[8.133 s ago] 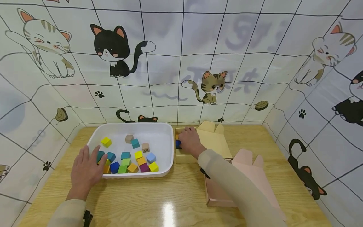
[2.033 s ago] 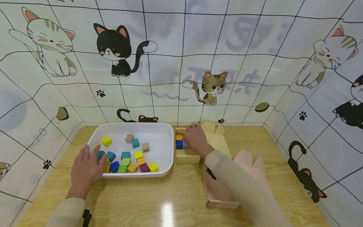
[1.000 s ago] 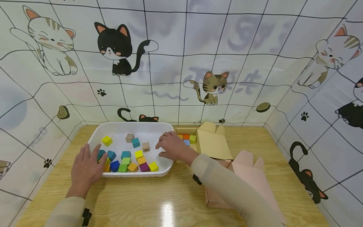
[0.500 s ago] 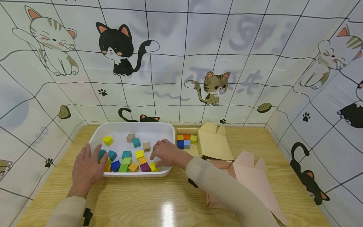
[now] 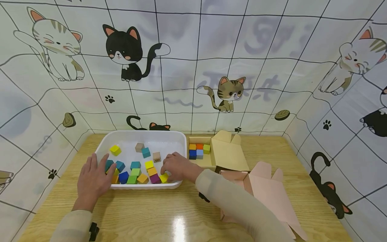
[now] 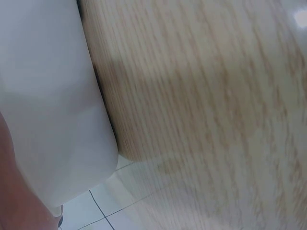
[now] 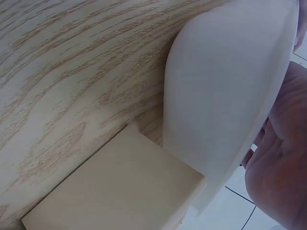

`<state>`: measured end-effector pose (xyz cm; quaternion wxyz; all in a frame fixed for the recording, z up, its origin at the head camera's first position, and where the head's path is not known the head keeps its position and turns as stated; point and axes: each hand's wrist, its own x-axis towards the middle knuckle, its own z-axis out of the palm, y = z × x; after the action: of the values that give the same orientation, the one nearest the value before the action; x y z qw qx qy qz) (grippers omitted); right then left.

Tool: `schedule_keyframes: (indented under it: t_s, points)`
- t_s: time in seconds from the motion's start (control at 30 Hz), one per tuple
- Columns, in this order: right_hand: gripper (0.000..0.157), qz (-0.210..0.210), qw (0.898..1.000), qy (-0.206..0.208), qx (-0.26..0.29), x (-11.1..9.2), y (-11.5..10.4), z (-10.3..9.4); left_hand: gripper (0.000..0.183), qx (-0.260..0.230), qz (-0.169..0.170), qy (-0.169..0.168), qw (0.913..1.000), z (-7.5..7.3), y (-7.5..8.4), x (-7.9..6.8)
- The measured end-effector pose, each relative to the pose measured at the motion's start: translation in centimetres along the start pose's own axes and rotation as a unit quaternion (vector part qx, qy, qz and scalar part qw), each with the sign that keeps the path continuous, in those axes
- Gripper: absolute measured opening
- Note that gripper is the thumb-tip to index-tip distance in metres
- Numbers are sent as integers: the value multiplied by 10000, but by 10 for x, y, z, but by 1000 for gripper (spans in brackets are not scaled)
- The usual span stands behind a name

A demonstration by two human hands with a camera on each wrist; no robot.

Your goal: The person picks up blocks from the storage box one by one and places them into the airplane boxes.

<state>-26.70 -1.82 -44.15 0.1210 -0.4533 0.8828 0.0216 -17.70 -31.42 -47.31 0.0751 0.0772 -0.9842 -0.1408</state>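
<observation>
A white tray [image 5: 157, 134] of coloured wooden blocks stands on the left of the table. My left hand [image 5: 93, 176] rests at its front left edge, fingers extended over the rim. Inside the tray's front right corner, my right hand [image 5: 178, 167] has fingers and thumb at a yellow block [image 5: 163, 178], pinching it; the block is partly covered. A purple block [image 5: 155, 178] lies beside it, with orange [image 5: 152, 171] and yellow [image 5: 149, 164] ones behind. The right wrist view shows the right hand [image 7: 283, 153] past the tray's wall [image 7: 216, 76].
Right of the tray, an open yellow cardboard box [image 5: 201, 163] holds several blocks in rows, its lid [image 5: 228, 153] folded right. An open pink box [image 5: 235, 176] sits nearer, partly under the right sleeve [image 5: 239, 201]. A cat-patterned sheet [image 5: 187, 67] surrounds the table.
The right hand has left the yellow box, moved left into the tray and down to the yellow block. A light blue block once in the tray now lies in the yellow box. Left hand unchanged.
</observation>
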Motion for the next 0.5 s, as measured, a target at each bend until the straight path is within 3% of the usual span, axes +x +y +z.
schedule_keyframes:
  t_s: [0.5]
  points:
    - [36, -156, 9995, -27, -290, 2, -1, 0, 68, 45, 9, 1, 10000, 0, 0, 0]
